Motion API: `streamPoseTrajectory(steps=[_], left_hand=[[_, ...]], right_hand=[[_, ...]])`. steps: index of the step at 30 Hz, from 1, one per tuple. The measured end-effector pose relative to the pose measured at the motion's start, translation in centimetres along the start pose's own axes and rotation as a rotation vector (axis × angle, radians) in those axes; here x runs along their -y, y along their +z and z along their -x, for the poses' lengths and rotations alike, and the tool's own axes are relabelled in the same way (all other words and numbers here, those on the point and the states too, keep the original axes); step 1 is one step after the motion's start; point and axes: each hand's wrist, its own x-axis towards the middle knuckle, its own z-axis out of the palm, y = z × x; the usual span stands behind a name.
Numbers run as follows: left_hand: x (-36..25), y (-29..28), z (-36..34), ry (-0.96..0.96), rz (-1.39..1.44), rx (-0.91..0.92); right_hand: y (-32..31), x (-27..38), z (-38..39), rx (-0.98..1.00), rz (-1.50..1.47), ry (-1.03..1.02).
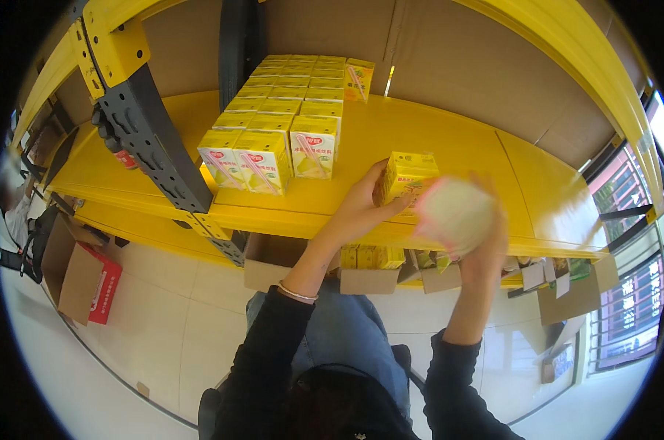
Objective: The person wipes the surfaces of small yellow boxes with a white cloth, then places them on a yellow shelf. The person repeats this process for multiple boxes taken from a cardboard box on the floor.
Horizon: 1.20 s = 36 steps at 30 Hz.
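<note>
My left hand (pixel 366 204) is closed round a small yellow drink carton (pixel 413 166), held just over the front part of the yellow shelf (pixel 449 128). In my right hand (pixel 495 229) is a whitish cloth with a pink edge (pixel 460 214), smeared by motion. The cloth overlaps the carton's right side; whether it touches cannot be told. To the left stand tight rows of yellow-and-white drink cartons (pixel 262 160), with pear pictures and straws on their fronts. One carton with an orange-toned side (pixel 359 79) stands at the back right of these rows.
A black-and-yellow shelf post (pixel 152 128) rises on the left. Below the shelf are open cardboard boxes (pixel 369 281), one with yellow packs (pixel 369 257). A red-and-brown box (pixel 106 290) sits on the tiled floor at left. Brown cardboard (pixel 464 59) lines the shelf's back.
</note>
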Motion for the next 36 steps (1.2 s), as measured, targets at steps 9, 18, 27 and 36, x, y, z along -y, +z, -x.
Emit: streamPoseTrajectory(steps=[9, 18, 27, 36], left_hand=[[1.9, -0.5, -0.5, -0.049, 0.002, 0.047], [1.8, -0.3, -0.5, 0.046, -0.046, 0.002], [2.5, -0.8, -0.4, 0.068, -0.066, 0.012], [1.4, -0.3, -0.5, -0.017, 0.072, 0.05]], right_hand=[[5.2, -1.5, -1.1, 0.19, 1.049, -0.623], [6.9, -0.3, -0.8, 0.306, 1.393, -0.685], [8.4, -1.0, 0.1, 0.404, 1.318, -0.781], [5.5, -1.5, 0.1, -0.077, 0.468, -0.774]])
